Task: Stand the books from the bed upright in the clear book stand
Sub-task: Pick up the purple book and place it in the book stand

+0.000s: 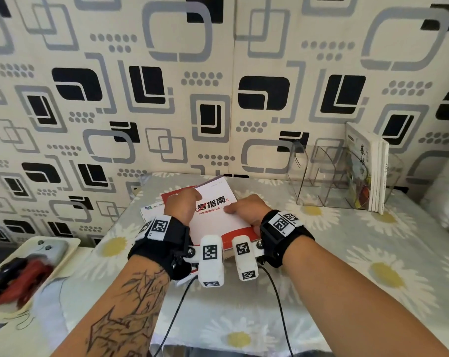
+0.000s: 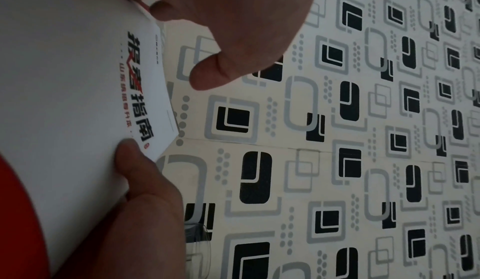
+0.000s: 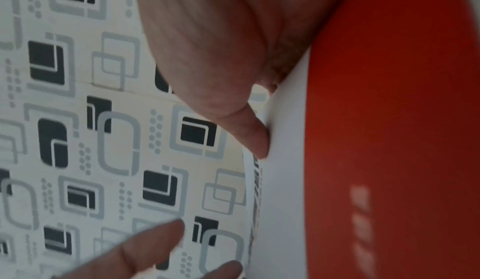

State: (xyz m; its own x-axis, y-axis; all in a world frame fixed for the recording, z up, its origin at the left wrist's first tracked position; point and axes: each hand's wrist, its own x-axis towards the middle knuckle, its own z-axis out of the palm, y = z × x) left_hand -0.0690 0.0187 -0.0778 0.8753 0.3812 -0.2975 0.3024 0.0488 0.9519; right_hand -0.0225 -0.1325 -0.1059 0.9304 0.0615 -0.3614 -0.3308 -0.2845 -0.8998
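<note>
A red and white book (image 1: 215,220) with large black characters lies tilted on the flowered bed cover, on top of a second book (image 1: 147,211). My left hand (image 1: 181,206) grips its left part, fingers curled over the far edge. My right hand (image 1: 246,210) grips its right edge, thumb on the cover. In the left wrist view the book (image 2: 64,78) fills the left side, with my left hand (image 2: 233,26) above it. The right wrist view shows my right hand (image 3: 207,47) pressing its thumb on the cover (image 3: 389,119). The clear book stand (image 1: 318,176) stands at the back right.
Several thin books (image 1: 373,171) stand upright in the right end of the stand, whose left slots hold nothing. A patterned wall runs close behind the bed. A white tray (image 1: 63,249) with red and dark items sits at the left. Two black cables (image 1: 277,305) hang from my wrists.
</note>
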